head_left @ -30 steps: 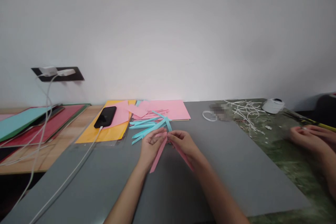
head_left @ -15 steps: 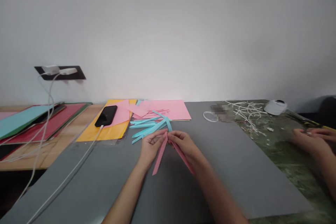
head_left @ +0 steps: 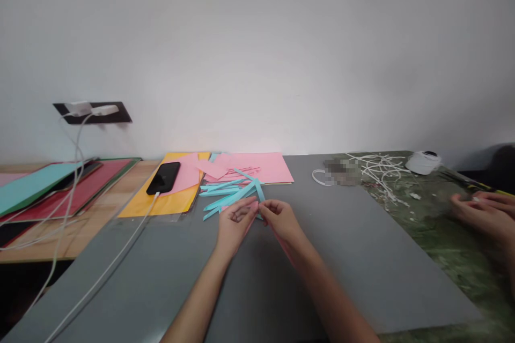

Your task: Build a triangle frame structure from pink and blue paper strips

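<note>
Between my two hands is a pink paper strip (head_left: 252, 206), mostly covered by the fingers. My left hand (head_left: 235, 223) pinches it, with one length passing behind the fingers toward the left. My right hand (head_left: 279, 217) grips its other side, and a thin pink edge shows along the underside of that wrist. Just beyond the fingertips lie several light-blue paper strips (head_left: 233, 195), two of them joined at an angle. Behind these, thin pink strips (head_left: 241, 172) rest on a pink paper sheet (head_left: 273, 166).
A black phone (head_left: 163, 178) on a yellow envelope (head_left: 177, 203) trails a white cable (head_left: 112, 257) across the grey board (head_left: 362, 278). Coloured folders (head_left: 108, 182) lie left. White cords (head_left: 382, 171) and a white roll (head_left: 423, 162) stand right, near another person's hands (head_left: 483, 211).
The pink length that hung below my left hand has swung up and to the left behind the fingers. Both hands stay close together in nearly the same place.
</note>
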{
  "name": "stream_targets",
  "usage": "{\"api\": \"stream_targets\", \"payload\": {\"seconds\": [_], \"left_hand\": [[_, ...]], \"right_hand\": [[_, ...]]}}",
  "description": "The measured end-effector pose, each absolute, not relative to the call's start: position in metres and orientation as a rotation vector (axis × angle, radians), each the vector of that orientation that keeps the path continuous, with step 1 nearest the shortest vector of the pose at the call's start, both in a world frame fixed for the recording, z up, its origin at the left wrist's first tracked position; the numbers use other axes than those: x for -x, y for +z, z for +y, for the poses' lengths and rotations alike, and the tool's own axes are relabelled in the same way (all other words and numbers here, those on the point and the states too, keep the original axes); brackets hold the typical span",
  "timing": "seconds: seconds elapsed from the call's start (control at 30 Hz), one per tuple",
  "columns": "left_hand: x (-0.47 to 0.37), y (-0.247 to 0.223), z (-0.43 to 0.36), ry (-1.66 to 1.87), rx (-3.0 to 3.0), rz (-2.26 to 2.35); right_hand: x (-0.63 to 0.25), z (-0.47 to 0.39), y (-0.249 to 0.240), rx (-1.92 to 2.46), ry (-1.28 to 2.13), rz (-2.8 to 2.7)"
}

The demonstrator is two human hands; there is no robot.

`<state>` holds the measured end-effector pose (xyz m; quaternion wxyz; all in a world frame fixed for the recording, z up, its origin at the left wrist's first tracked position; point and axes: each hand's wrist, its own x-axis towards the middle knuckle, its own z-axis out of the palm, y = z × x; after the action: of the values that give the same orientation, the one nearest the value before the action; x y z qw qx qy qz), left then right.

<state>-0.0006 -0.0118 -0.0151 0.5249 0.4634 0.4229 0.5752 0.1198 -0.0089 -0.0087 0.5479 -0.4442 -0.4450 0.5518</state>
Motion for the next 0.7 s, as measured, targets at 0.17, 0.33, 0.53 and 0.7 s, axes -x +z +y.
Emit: {"api": "stream_targets", "payload": {"seconds": [0.17,0.33,0.53,0.7], "left_hand": [[0.0013,-0.0198,-0.0091,1.351,-0.942,0.888],[0.0018,-0.0204,-0.0082,1.383,-0.975,0.924],[0.0022,-0.0178,-0.0089,1.396,-1.017,0.939],[0.0009,-0.0144,-0.0112,1.354,-1.096,0.997]], "right_hand": [[-0.1190,-0.0102,-0.0093,1.102,1.240,-1.108],[-0.1197,-0.0092,-0.0134,1.158,1.164,-1.155],[-0.1237,-0.0071,-0.0153,1.172,1.164,-1.204],[-0.1272,-0.0067,-0.0145,1.197,1.133,-1.245]]}}
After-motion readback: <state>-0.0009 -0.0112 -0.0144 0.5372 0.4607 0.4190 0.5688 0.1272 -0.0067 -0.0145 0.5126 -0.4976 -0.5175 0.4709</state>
